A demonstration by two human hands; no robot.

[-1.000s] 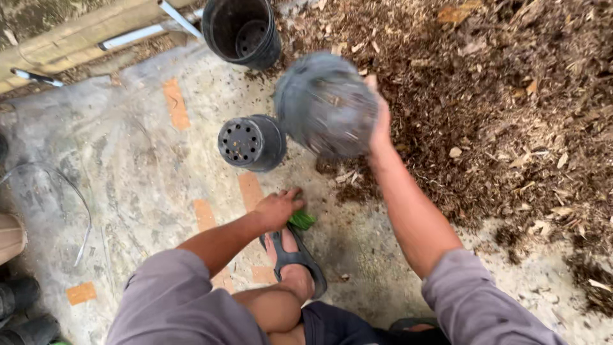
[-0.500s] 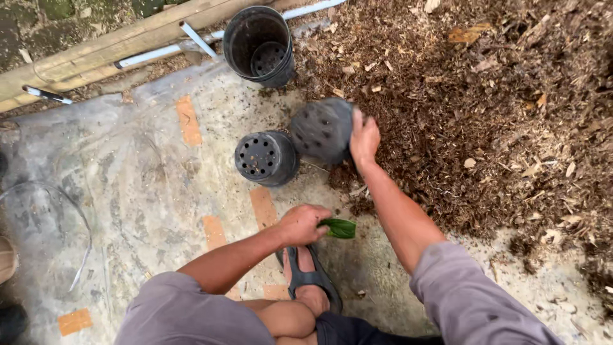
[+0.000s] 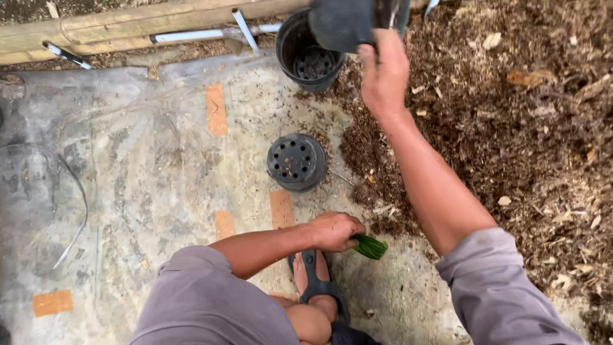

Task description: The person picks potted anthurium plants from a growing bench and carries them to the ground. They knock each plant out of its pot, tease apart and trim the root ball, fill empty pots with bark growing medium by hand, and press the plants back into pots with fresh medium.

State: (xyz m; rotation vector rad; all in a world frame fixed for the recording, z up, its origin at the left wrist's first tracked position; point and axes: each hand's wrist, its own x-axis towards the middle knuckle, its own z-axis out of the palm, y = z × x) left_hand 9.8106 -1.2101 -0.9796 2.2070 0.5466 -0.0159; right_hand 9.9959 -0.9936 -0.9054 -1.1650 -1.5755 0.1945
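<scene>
My right hand [image 3: 385,71] is stretched forward and grips a dark plastic pot [image 3: 345,23] held up over an upright black pot [image 3: 308,56] at the top of the view. My left hand [image 3: 333,230] rests low near my sandalled foot [image 3: 314,276] and is closed around a green leafy piece [image 3: 371,246]. Between the two hands an upside-down black pot [image 3: 296,162] with drainage holes in its base sits on the grey sheet [image 3: 140,179].
A heap of brown mulch [image 3: 511,115] covers the ground on the right. Wooden beams [image 3: 128,29] and a white pipe [image 3: 204,35] run along the top edge. Orange tape patches [image 3: 216,108] mark the sheet. A thin wire [image 3: 73,191] curves at the left.
My right hand has lifted the pot from beside the upside-down pot and carried it forward over the upright pot. My left hand stayed by my foot with the green piece.
</scene>
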